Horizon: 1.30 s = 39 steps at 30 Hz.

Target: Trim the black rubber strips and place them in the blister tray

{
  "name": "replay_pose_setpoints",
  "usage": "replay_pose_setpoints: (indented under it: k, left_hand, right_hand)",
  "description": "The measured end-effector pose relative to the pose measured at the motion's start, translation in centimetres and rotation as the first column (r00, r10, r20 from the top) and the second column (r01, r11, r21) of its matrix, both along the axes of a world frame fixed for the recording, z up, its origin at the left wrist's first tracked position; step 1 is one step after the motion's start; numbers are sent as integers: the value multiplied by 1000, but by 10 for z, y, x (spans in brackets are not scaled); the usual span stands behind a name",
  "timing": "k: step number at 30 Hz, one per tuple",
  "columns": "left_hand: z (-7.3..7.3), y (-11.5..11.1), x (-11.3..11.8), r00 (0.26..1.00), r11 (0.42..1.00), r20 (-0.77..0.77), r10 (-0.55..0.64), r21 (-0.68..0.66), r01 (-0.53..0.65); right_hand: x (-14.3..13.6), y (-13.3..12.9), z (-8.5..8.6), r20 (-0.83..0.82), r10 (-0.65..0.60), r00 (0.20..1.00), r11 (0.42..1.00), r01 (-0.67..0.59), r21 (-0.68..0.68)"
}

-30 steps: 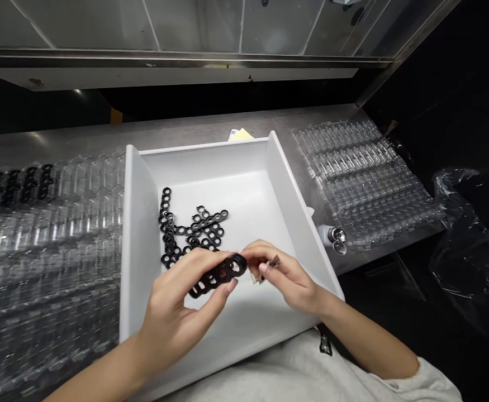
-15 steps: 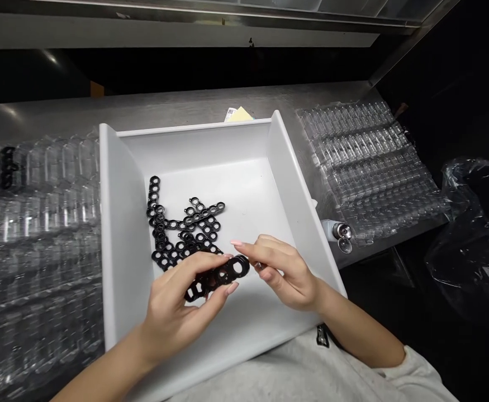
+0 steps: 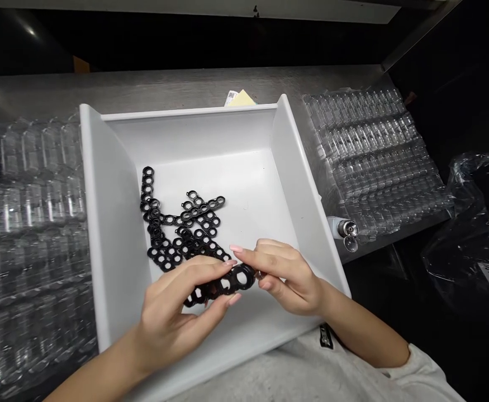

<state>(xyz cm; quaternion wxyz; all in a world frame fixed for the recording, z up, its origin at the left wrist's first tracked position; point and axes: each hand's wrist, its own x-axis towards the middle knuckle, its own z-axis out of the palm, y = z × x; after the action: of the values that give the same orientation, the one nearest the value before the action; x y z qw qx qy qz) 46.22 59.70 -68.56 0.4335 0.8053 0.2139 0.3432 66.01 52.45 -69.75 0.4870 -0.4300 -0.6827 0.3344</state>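
Observation:
My left hand grips a stack of black ringed strips between thumb and fingers, the row of round holes facing up. At the stack's right end my right hand is closed in a pinch, its fingertips close against the last ring. A small shiny bit shows between those fingertips, too small to name. Below both hands is a white open tray. More black ringed strips lie in a loose heap on its left side, partly hidden behind my left hand.
Clear plastic blister trays are piled left of the white tray, and further clear trays lie at right. A small metal-capped item stands by the tray's right wall. Paper notes lie behind it; a clear bag hangs right.
The view has tilted down a little, so the scene sits slightly higher. My right fingertips have come closer to the end of the held strips; the left grip stays the same.

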Motion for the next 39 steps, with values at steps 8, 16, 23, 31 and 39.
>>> replay_pose_setpoints:
  k: [8, 16, 23, 31, 39]
  left_hand:
    - [0, 1, 1, 1000, 1000, 8, -4, -2, 4]
    - [0, 1, 2, 999, 1000, 31, -18, -20, 18]
    - [2, 0, 4, 998, 997, 23, -64, -40, 64]
    - [3, -1, 7, 998, 996, 8, -66, -61, 67]
    - [0, 0, 5, 999, 998, 14, -41, -37, 42]
  right_hand:
    - [-1, 0, 0, 9, -11, 1000, 999, 11, -30]
    - [-2, 0, -1, -1, -28, 1000, 1000, 28, -11]
    - [-5, 1, -2, -19, -137, 990, 989, 138, 52]
    - [-5, -6, -5, -329, -239, 914, 969, 205, -135]
    - [-4, -4, 0, -242, -150, 959, 985, 123, -125]
